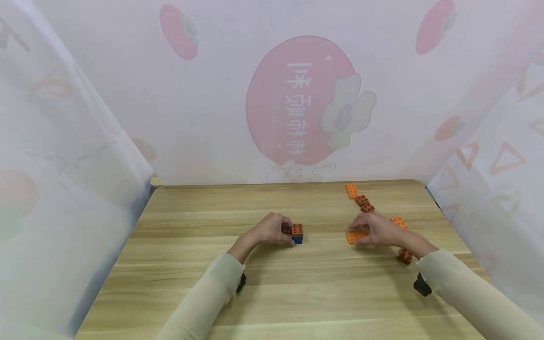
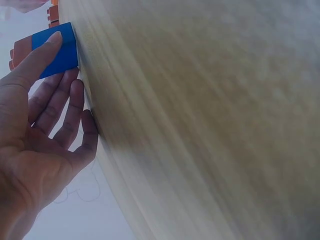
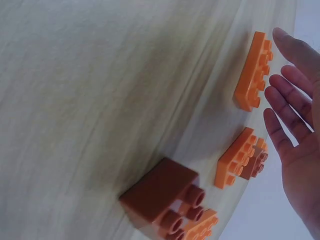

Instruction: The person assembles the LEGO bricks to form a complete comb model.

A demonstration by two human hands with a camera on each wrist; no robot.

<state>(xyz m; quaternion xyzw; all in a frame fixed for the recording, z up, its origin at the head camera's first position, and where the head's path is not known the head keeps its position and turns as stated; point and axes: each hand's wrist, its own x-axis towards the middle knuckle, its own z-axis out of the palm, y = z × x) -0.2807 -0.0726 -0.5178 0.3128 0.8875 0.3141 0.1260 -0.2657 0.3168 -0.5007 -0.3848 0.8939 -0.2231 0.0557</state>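
Note:
My left hand pinches a blue block, its thumb lying on one side face and its fingers at the opposite side. A brown brick with studs sits on top of this block, which stands upright near the middle of the table. Over to the right, my right hand hovers above a flat orange brick, thumb and fingers spread to either side of it. In the right wrist view a gap shows between the fingertips and this orange brick.
Behind the right hand, a flat orange brick and two brown bricks lie in a slanting row. Another orange brick and a brown brick lie beside the right forearm. White printed curtains surround the wooden table.

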